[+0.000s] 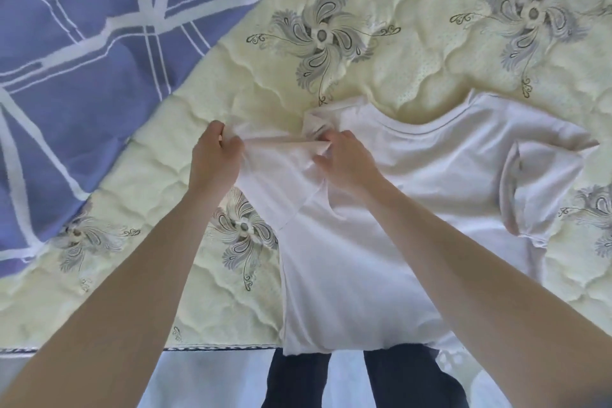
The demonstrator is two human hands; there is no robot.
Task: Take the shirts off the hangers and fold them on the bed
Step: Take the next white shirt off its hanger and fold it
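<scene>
Now the left grip (215, 156) and right grip (344, 159) are both pinching one sleeve (275, 172) of the white shirt (414, 195) on the bed (414, 53).

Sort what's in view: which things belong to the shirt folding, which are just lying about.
Job in hand: white T-shirt, gripped at one sleeve by left hand and right hand; quilted mattress under it.
Lying about: blue bedcover with white lines.
</scene>
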